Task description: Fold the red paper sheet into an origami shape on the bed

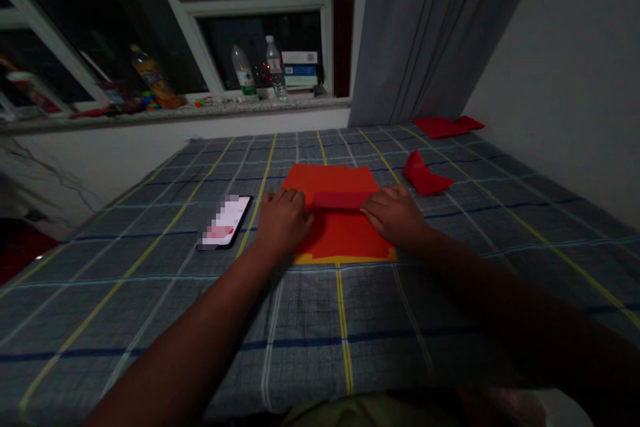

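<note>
A strip of folded red paper (pixel 337 201) stretches between my two hands, above a stack of orange and red paper sheets (pixel 333 177) lying on a checked cloth. My left hand (pixel 285 213) is closed around the strip's left end, fingers curled. At the other end my right hand (pixel 395 213) pinches the strip, its fingertips pressed together. The ends of the strip are hidden under my fingers. A yellow edge shows at the near side of the stack.
Left of the sheets lies a phone (pixel 227 221) with a lit screen. A folded red paper piece (pixel 425 175) stands to the right, with flat red paper (pixel 445 127) behind it. Bottles (pixel 275 67) and stacked books (pixel 300 71) stand on the windowsill (pixel 200 109).
</note>
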`<state>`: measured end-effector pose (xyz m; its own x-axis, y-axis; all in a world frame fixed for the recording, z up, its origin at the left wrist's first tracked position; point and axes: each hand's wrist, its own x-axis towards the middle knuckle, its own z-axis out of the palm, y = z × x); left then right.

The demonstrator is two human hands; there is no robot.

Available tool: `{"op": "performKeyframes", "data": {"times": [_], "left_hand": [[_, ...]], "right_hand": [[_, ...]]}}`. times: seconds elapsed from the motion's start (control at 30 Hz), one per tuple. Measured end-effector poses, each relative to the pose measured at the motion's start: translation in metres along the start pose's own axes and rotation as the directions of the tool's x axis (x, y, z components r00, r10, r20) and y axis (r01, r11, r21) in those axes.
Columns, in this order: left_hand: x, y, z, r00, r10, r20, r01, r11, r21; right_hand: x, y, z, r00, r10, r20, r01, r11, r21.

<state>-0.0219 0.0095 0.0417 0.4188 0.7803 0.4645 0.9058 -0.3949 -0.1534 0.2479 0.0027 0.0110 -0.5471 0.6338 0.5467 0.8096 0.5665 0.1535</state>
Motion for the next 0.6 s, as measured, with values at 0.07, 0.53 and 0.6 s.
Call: {"op": "performKeyframes", "data": {"times": [0.07, 0.53, 0.6], "left_hand": [[0.001, -0.010, 0.000, 1.000, -0.030, -0.005, 0.031, 1.000, 0.008], [-0.004, 0.031, 0.006, 0.938, 0.346, 0.022, -0.340, 0.931, -0.134], [-0.004, 0.032, 0.007, 0.934, 0.354, 0.040, -0.348, 0.930, -0.116]], "right_hand": [[0.000, 0.007, 0.001, 0.999, 0.033, 0.012, -0.032, 0.999, -0.021], [0.005, -0.026, -0.004, 0.998, 0.002, 0.055, -0.004, 0.999, 0.044], [0.006, -0.031, -0.005, 0.999, 0.048, 0.013, -0.049, 0.998, 0.046]]}}
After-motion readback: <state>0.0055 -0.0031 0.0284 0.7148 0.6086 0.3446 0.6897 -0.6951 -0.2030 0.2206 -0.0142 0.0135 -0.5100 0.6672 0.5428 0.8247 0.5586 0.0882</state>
